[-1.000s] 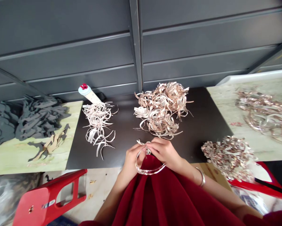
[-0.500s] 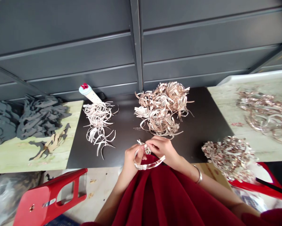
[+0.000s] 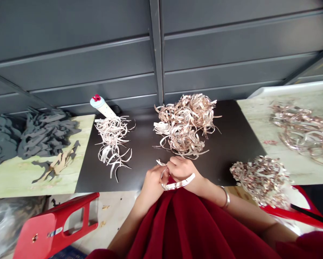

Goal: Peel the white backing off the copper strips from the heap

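Note:
Both my hands meet at the near edge of a dark table, above my red skirt. My left hand and my right hand are closed on one curved, shiny rose-gold strip that loops between them. My right wrist wears a silver bangle. Just beyond my fingers lies a big tangle of rose-gold strips. A smaller pile of pale strips lies to the left.
A glue bottle with a red cap lies behind the pale pile. Grey cut-outs cover a board at left. More shiny strips lie on a board at right, a glittery heap near it. A red stool stands lower left.
The looped strip has been drawn tighter and flatter between my hands. My right hand has slid a little toward my left hand and lower over the strip.

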Demonstrator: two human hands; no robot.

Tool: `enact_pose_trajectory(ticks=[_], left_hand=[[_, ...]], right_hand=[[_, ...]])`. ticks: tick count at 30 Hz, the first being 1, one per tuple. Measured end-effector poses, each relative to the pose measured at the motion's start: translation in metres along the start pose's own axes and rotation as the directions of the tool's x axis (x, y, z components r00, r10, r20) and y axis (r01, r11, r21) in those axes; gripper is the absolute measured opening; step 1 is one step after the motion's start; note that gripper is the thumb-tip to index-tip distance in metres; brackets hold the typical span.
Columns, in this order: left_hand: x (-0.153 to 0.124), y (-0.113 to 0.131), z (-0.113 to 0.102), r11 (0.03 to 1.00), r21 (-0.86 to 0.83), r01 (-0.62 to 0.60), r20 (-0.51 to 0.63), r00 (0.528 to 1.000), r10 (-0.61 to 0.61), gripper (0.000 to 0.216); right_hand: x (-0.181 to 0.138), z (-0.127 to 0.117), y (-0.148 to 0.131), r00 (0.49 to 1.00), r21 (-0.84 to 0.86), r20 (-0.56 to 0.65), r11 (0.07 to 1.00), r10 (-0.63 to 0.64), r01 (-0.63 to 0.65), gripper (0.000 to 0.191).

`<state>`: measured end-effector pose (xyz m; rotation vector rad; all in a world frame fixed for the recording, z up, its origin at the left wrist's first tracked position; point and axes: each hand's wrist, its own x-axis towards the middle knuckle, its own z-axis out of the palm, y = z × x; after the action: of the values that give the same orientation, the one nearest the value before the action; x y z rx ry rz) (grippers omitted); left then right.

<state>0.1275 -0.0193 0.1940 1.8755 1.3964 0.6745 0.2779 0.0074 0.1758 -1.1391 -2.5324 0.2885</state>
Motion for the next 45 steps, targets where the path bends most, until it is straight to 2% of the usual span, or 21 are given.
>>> enact_pose_trajectory(ticks=[3, 5, 6, 8, 10, 11, 12, 13, 16, 18, 19, 21, 23, 25, 28, 30, 33, 37, 40, 45], left_hand=[[-0.001, -0.002, -0.002, 0.998, -0.055, 0.023, 0.016, 1.0, -0.022, 0.036], [-0.002, -0.003, -0.005, 0.991, -0.122, 0.052, 0.019, 0.999, -0.05, 0.038], [-0.003, -0.004, -0.007, 0.985, -0.156, 0.073, 0.021, 0.997, -0.071, 0.039], [-0.004, -0.007, -0.01, 0.97, -0.209, 0.123, 0.02, 0.992, -0.122, 0.041], [-0.005, -0.01, -0.014, 0.965, -0.21, 0.159, 0.013, 0.987, -0.16, 0.041], [-0.005, -0.012, -0.016, 0.969, -0.188, 0.158, 0.0, 0.987, -0.161, 0.041], [-0.005, -0.014, -0.017, 0.977, -0.155, 0.144, -0.015, 0.989, -0.148, 0.04], [-0.004, -0.015, -0.018, 0.986, -0.118, 0.116, -0.021, 0.993, -0.119, 0.039], [-0.001, -0.014, -0.02, 0.999, -0.033, 0.016, 0.0, 1.0, -0.016, 0.036], [0.001, -0.011, -0.021, 1.0, -0.008, -0.019, 0.032, 0.999, 0.019, 0.035], [0.002, -0.009, -0.022, 1.0, -0.006, -0.026, 0.042, 0.999, 0.026, 0.034], [0.003, -0.008, -0.023, 0.999, -0.03, -0.025, 0.055, 0.998, 0.027, 0.032], [0.003, -0.01, -0.024, 0.995, -0.096, 0.016, 0.075, 0.997, -0.009, 0.031], [0.002, -0.015, -0.023, 0.968, -0.211, 0.133, 0.109, 0.988, -0.112, 0.03], [0.002, -0.02, -0.018, 0.839, -0.413, 0.354, 0.141, 0.935, -0.325, 0.035], [0.004, -0.018, -0.014, 0.77, -0.491, 0.408, 0.133, 0.908, -0.396, 0.04], [0.005, -0.01, -0.014, 0.806, -0.479, 0.346, 0.086, 0.933, -0.35, 0.042], [0.007, 0.001, -0.025, 0.926, -0.321, 0.197, 0.055, 0.98, -0.19, 0.032], [0.008, 0.004, -0.034, 0.97, -0.209, 0.122, 0.101, 0.99, -0.102, 0.032], [0.009, 0.005, -0.044, 0.993, -0.117, 0.011, 0.207, 0.978, 0.013, 0.031]], right_hand=[[0.005, 0.002, 0.003, 0.997, 0.167, -0.038, 0.984, 0.065, -0.058, 0.016], [0.007, 0.005, 0.005, 0.976, 0.439, -0.051, 0.882, 0.213, -0.17, 0.015], [0.008, 0.006, 0.006, 0.955, 0.596, -0.024, 0.771, 0.297, -0.225, 0.014], [0.008, 0.008, 0.006, 0.907, 0.843, 0.107, 0.446, 0.408, -0.3, 0.01], [0.007, 0.009, 0.006, 0.87, 0.929, 0.253, 0.145, 0.424, -0.341, 0.011], [0.007, 0.008, 0.005, 0.861, 0.933, 0.299, 0.061, 0.41, -0.353, 0.013], [0.006, 0.007, 0.005, 0.861, 0.932, 0.315, 0.042, 0.4, -0.36, 0.015], [0.006, 0.006, 0.004, 0.866, 0.929, 0.297, 0.087, 0.403, -0.359, 0.015], [0.005, 0.0, 0.002, 0.89, 0.842, 0.135, 0.423, 0.435, -0.334, 0.009], [0.005, -0.003, 0.001, 0.907, 0.748, 0.046, 0.588, 0.419, -0.31, 0.006], [0.006, -0.004, 0.001, 0.915, 0.721, 0.033, 0.624, 0.403, -0.301, 0.011], [0.006, -0.006, 0.004, 0.923, 0.718, 0.048, 0.629, 0.382, -0.297, 0.017], [0.006, -0.007, 0.008, 0.92, 0.776, 0.124, 0.542, 0.371, -0.324, 0.014], [0.006, -0.006, 0.012, 0.905, 0.859, 0.263, 0.345, 0.335, -0.378, 0.01], [0.006, -0.003, 0.013, 0.874, 0.895, 0.43, 0.021, 0.228, -0.446, 0.021], [0.007, 0.0, 0.011, 0.868, 0.891, 0.454, -0.096, 0.2, -0.443, 0.029], [0.009, 0.002, 0.005, 0.869, 0.901, 0.431, -0.168, 0.244, -0.4, 0.032], [0.012, -0.003, -0.002, 0.871, 0.922, 0.384, -0.183, 0.307, -0.342, 0.032], [0.013, -0.008, -0.004, 0.88, 0.919, 0.386, -0.193, 0.277, -0.343, 0.031], [0.011, -0.01, -0.005, 0.875, 0.906, 0.415, -0.199, 0.249, -0.373, 0.032]])
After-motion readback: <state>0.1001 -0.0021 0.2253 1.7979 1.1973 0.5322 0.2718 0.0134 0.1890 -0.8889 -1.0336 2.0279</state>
